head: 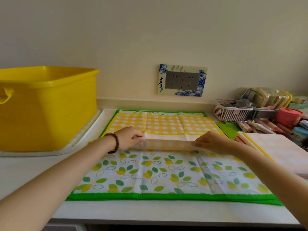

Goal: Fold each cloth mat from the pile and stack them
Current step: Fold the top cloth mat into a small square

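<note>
On the white counter (25, 172) a leaf-patterned mat (158, 174) with a green border lies flat, and a yellow checked mat (166, 124) lies on its far half. The left hand (129, 138), with a beaded bracelet (115, 142) at its wrist, and the right hand (211, 142) each pinch the checked mat's raised near edge, its pale underside showing. To the right lies a stack of folded mats (280, 150); at far left a yellow tub (50, 105) stands on a white tray (86, 132)

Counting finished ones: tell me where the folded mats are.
Head view, right side of the counter: the folded mats lie beside the leaf-print mat, in front of the pink basket.
</note>
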{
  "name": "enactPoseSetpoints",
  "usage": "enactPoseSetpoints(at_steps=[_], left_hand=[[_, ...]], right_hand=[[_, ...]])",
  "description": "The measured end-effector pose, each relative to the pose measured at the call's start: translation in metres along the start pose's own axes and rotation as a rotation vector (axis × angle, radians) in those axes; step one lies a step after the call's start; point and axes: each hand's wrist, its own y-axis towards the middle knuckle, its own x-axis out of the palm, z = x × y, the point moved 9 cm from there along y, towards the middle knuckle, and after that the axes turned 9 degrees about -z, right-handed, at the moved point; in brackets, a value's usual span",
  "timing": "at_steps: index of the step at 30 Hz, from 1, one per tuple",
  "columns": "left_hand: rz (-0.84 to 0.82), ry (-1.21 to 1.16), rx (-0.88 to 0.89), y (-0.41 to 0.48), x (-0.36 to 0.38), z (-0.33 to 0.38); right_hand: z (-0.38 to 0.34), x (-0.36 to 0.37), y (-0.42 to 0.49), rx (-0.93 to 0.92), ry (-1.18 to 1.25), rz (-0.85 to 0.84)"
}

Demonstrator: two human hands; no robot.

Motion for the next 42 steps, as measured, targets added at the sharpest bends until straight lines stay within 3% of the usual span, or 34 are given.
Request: enactPoseSetpoints(at_steps=[4, 8, 10, 12, 16, 18, 29, 36, 42], left_hand=[[-0.201, -0.048, -0.049, -0.010, -0.003, 0.004], [-0.372, -0.057, -0.101, -0.018, -0.003, 0.008], [-0.396, -0.105, -0.121, -0.020, -0.007, 0.008], [-0.342, -0.111, -0.095, -0.020, -0.016, 0.011], [0.016, -0.214, 0.089, -0.020, -0.040, 0.029], [0.107, -0.183, 0.171, -0.025, -0.040, 0.046], [-0.130, -0.043, 0.060, 0.010, 0.028, 0.037], [-0.150, 0.019, 0.008, 0.030, 0.048, 0.015], [-0.156, 0.252, -0.052, 0.045, 0.054, 0.007]], right_hand=[[0.002, -0.005, -0.009, 0.030, 0.002, -0.126], [-0.009, 0.006, -0.026, -0.008, 0.193, -0.387], [-0.013, 0.006, -0.028, -0.040, 0.269, -0.433], [-0.013, -0.001, -0.023, -0.045, 0.302, -0.391], [-0.004, -0.012, -0.006, -0.005, 0.307, -0.260], [0.003, -0.015, 0.001, 0.016, 0.309, -0.222], [0.026, -0.037, 0.040, 0.057, 0.175, 0.081], [0.038, -0.032, 0.076, 0.089, 0.128, 0.215], [0.044, -0.031, 0.098, 0.137, 0.108, 0.321]])
